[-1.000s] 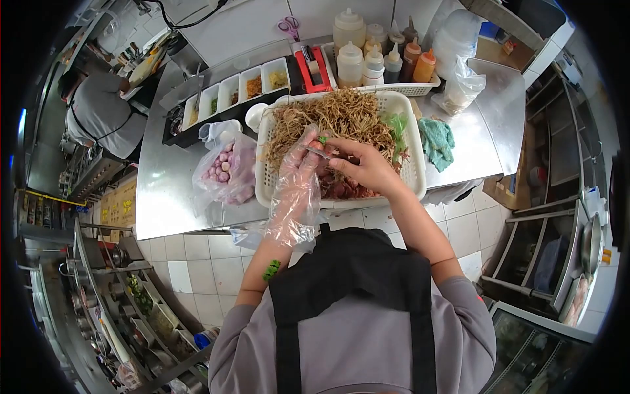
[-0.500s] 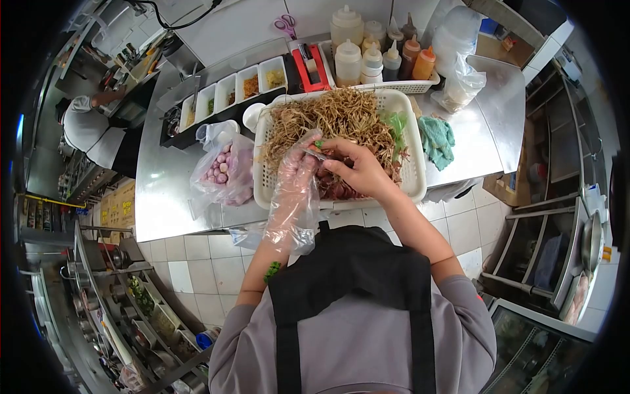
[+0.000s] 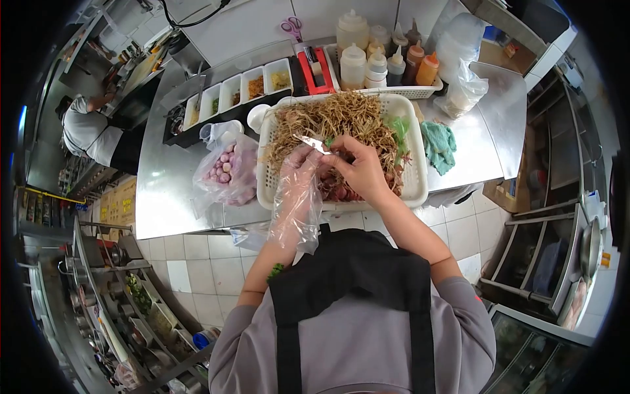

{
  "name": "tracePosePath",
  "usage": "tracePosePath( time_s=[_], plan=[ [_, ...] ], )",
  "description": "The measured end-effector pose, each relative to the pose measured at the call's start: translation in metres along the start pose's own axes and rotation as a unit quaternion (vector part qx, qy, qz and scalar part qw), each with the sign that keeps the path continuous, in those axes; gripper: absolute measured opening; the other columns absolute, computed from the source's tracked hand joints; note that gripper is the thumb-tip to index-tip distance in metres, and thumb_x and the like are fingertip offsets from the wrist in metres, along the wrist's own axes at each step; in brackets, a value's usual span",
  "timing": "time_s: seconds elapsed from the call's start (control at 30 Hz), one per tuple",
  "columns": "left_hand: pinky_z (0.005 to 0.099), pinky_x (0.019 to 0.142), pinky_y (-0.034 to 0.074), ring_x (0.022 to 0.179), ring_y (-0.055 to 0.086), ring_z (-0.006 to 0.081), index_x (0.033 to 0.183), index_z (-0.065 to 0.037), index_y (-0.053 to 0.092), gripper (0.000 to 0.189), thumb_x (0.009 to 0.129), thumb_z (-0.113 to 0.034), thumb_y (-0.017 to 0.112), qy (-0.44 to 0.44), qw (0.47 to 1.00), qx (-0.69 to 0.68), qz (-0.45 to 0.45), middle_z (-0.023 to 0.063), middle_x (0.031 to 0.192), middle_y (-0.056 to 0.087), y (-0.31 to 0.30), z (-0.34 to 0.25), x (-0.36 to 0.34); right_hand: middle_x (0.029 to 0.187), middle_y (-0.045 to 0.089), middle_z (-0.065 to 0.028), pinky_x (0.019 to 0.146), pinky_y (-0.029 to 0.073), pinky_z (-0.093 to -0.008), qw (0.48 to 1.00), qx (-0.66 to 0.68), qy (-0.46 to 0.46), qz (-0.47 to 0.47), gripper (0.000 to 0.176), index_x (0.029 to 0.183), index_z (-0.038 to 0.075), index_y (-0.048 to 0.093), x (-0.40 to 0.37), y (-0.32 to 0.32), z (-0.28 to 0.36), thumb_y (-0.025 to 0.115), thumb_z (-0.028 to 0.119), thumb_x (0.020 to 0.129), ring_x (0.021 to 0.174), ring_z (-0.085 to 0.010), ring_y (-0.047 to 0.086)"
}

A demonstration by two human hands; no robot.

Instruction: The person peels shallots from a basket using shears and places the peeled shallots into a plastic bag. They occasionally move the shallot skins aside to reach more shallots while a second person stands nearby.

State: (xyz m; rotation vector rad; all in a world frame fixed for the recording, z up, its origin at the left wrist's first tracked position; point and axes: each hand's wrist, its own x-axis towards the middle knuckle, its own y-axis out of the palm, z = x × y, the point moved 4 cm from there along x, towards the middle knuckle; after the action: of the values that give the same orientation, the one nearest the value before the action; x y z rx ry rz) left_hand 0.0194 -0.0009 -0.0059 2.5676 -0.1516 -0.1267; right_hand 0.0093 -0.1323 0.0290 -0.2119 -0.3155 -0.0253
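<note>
My left hand [image 3: 299, 161], in a clear plastic glove, has its fingers closed over the basket; whatever they hold is hidden. Close against it, my bare right hand [image 3: 359, 164] grips a small knife [image 3: 311, 142], its shiny blade pointing up and left across the left fingertips. Under both hands, a white plastic basket [image 3: 266, 187] holds reddish shallots [image 3: 344, 188] with a heap of long dry stalks [image 3: 335, 113]. Left of the basket, a clear plastic bag [image 3: 241, 172] contains peeled purple shallots [image 3: 224, 164].
Behind the basket are seasoning trays [image 3: 252, 85], a red holder [image 3: 316, 71] and squeeze bottles [image 3: 352, 65] in a rack. A green cloth [image 3: 438, 146] lies to the right on the steel table [image 3: 167, 197]. Another person [image 3: 92, 131] works at the far left.
My hands have turned slightly and the knife blade now shows more plainly, tilted up and left. The right hand has shifted a little lower. The person at left has moved slightly.
</note>
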Motion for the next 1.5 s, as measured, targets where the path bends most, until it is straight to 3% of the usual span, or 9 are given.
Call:
tracePosePath(
  time_s=[0.27,0.5,0.57,0.7,1.1,1.13,1.2,1.3,1.5],
  plan=[
    [0.0253,0.074,0.05,0.086,0.061,0.0146,0.107,-0.002,0.059,0.021,0.087,-0.008,0.06,0.018,1.0,-0.011,-0.022,0.007,0.097,0.063,0.008,-0.006,-0.002,0.068,0.056,-0.0007,0.04,0.03,-0.0189,0.936,0.28,0.189,0.095,0.012,0.091,0.004,0.053,0.006,-0.008,-0.017,0.064,0.009,0.087,0.048,-0.0039,0.044],
    [0.0262,0.075,0.05,0.09,0.061,0.016,0.111,-0.001,0.057,0.025,0.086,-0.006,0.062,-0.026,0.998,-0.054,-0.015,0.0087,0.1,0.063,0.002,-0.015,-0.001,0.078,0.058,-0.0014,0.06,0.044,-0.0234,0.98,0.111,0.159,0.045,0.023,0.103,0.002,0.056,0.012,-0.029,-0.012,0.065,0.014,0.086,0.068,-0.0082,0.054],
    [0.0264,0.076,0.05,0.09,0.061,0.0163,0.11,-0.001,0.057,0.024,0.087,-0.005,0.061,-0.02,0.996,-0.073,-0.038,0.0087,0.1,0.063,0.008,-0.011,0.002,0.09,0.063,-0.0065,0.076,0.046,-0.028,0.985,0.045,0.125,0.113,0.034,0.115,0.003,0.056,0.007,-0.026,-0.002,0.065,0.016,0.086,0.084,-0.0148,0.058],
    [0.0264,0.077,0.05,0.089,0.061,0.0162,0.109,0.0,0.056,0.022,0.088,-0.004,0.059,0.006,0.996,-0.088,-0.033,0.0088,0.097,0.061,0.003,-0.006,0.004,0.113,0.062,-0.0146,0.084,0.047,-0.032,0.992,-0.026,0.019,0.122,0.04,0.121,0.006,0.055,0.002,-0.017,0.009,0.064,0.016,0.084,0.096,-0.0255,0.062],
    [0.0255,0.061,0.048,0.072,0.056,0.0121,0.104,-0.002,0.058,0.016,0.09,-0.008,0.057,0.014,0.997,-0.056,-0.054,0.0061,0.089,0.061,0.009,-0.015,-0.004,0.091,0.065,-0.0174,0.07,0.048,-0.0357,0.996,-0.048,-0.028,0.065,0.024,0.108,0.004,0.056,0.0,0.005,0.004,0.061,0.012,0.085,0.077,-0.0347,0.061],
    [0.0255,0.061,0.048,0.072,0.056,0.0121,0.104,-0.002,0.058,0.016,0.09,-0.008,0.057,0.015,0.997,-0.055,-0.053,0.0061,0.089,0.061,0.011,-0.017,-0.006,0.091,0.065,-0.0174,0.07,0.048,-0.0357,0.996,-0.048,-0.028,0.065,0.024,0.108,0.004,0.056,0.0,0.005,0.004,0.061,0.012,0.085,0.077,-0.0347,0.061],
    [0.0255,0.061,0.048,0.074,0.058,0.0125,0.105,-0.001,0.058,0.017,0.09,-0.009,0.058,-0.001,0.996,-0.073,-0.049,0.0062,0.091,0.061,0.017,-0.022,-0.01,0.09,0.064,-0.0072,0.075,0.047,-0.0287,0.997,-0.02,-0.021,0.07,0.022,0.107,0.002,0.055,0.001,0.005,0.005,0.061,0.01,0.087,0.078,-0.0116,0.058],
    [0.0262,0.062,0.048,0.081,0.06,0.0136,0.107,-0.001,0.057,0.019,0.09,-0.009,0.058,0.006,0.998,-0.046,-0.042,0.0076,0.096,0.063,0.011,-0.014,-0.007,0.09,0.064,-0.0085,0.073,0.046,-0.0314,0.993,0.081,0.028,0.083,0.022,0.106,0.004,0.057,0.008,0.001,-0.01,0.061,0.015,0.087,0.08,-0.0175,0.058],
    [0.0254,0.074,0.051,0.1,0.06,0.0188,0.112,0.003,0.054,0.024,0.09,-0.006,0.057,-0.01,0.993,-0.117,-0.025,0.0131,0.112,0.059,0.007,-0.015,-0.006,0.087,0.061,-0.0054,0.074,0.044,-0.0274,0.992,0.049,0.092,0.069,0.024,0.108,0.005,0.057,0.011,-0.018,-0.007,0.061,0.017,0.088,0.079,-0.0119,0.052]
  ],
)
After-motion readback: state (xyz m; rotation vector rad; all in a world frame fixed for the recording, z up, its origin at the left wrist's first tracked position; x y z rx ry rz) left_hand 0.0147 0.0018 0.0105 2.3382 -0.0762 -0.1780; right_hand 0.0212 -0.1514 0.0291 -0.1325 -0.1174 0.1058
